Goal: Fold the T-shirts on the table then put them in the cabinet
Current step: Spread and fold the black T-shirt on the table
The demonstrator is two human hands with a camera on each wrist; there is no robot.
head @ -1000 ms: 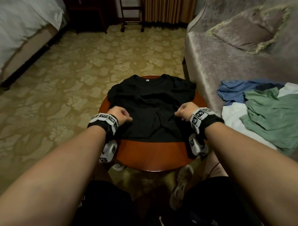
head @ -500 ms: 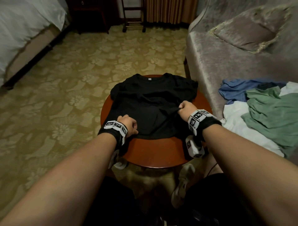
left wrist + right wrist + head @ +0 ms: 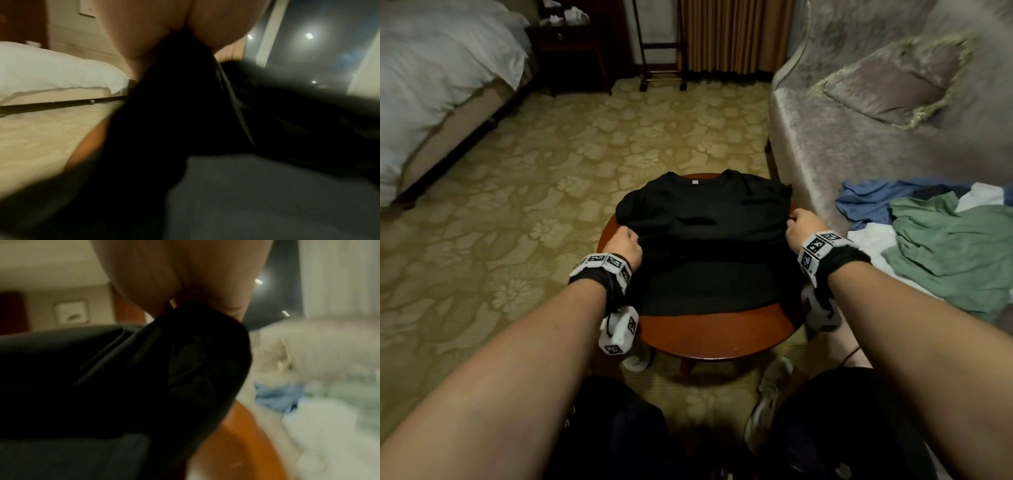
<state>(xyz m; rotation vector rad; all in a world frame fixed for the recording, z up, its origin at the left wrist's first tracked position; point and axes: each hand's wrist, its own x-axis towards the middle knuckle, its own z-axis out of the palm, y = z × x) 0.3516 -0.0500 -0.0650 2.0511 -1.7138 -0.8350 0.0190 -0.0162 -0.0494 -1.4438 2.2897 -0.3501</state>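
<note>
With my left hand (image 3: 624,245) and right hand (image 3: 802,229) each pinching one side of the black T-shirt (image 3: 705,240) lying between them on the round table (image 3: 715,334), I should carry both edges forward evenly, so the fold stays straight.

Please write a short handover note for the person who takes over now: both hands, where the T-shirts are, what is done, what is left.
Left hand and right hand each grip a side of the black cotton T-shirt.
It lies on the round reddish wooden table, lower part lifted toward the collar.
Blue, green and white T-shirts wait unfolded on the grey sofa.
Left: finish folding, fold the others, store all. No cabinet in view.
</note>
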